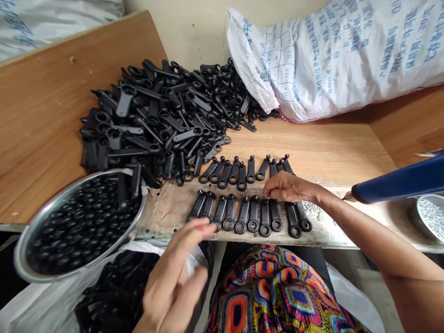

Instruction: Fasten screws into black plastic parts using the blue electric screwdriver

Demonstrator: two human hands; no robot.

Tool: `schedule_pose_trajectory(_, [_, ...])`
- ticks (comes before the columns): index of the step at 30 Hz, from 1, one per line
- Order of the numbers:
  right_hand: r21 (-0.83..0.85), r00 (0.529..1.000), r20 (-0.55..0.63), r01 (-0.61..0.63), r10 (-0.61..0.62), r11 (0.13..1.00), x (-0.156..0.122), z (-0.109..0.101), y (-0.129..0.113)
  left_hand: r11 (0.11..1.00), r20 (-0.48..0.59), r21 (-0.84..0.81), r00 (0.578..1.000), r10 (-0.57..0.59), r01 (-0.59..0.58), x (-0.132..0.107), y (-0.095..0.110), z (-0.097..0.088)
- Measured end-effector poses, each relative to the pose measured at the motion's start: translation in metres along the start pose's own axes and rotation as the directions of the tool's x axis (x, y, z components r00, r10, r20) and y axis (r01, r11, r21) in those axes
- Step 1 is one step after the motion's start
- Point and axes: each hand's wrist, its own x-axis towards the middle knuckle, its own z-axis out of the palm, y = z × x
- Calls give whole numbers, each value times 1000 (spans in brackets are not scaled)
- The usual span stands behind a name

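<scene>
Two rows of black plastic crank handles lie on the worktop, a front row (243, 215) and a back row (233, 172). Each has a ring at one end and a small stub at the other. Over the stub ends of the front row, my right hand (286, 187) is closed, its thumb and fingertips pinched together; whatever they hold is hidden. My left hand (175, 277) is slightly blurred near the bench's front edge, fingers stretched out and thumb apart, with nothing visible in it. Its fingertips are close to the left handles of the front row.
Loose handles (156, 111) are heaped behind. A metal bowl (26, 273) of black knobs stands left, above a bag of black parts (114, 286). Right are scattered screws (312, 209), a blue screwdriver-like tool (398, 178) and a screw bowl (421, 217). A white sack (333, 60) lies behind.
</scene>
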Motion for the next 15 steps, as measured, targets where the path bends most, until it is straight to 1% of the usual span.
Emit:
schedule_pose_trajectory(1, [39,1000,16,-8,7,999,-3,0,-2,999,-53,-36,998,24,-26,8,-13,13])
schedule_pose_trajectory(2, [58,999,28,-21,19,998,-4,0,-3,997,-77,-53,996,52,-56,13,-28,25])
schedule_pose_trajectory(3, [63,999,36,-39,36,997,-5,1,-4,996,-130,-53,989,70,-77,17,-43,34])
schedule_pose_trajectory(5, [47,996,42,-83,81,995,-3,2,-5,995,-189,-8,978,92,-95,21,-68,47])
schedule_pose_trajectory(7, [8,991,48,-126,125,992,1,3,-5,993,-220,53,969,116,-107,21,-85,54])
schedule_pose_trajectory(9, [-53,985,56,-161,164,986,6,5,-7,989,-232,90,963,135,-117,20,-92,55])
schedule_pose_trajectory(13, [-230,970,57,-218,237,948,14,6,-18,990,-251,91,960,125,-106,20,-92,57])
schedule_pose_trajectory(15, [-315,965,38,-235,259,920,12,5,-24,991,-262,87,957,126,-106,20,-94,59])
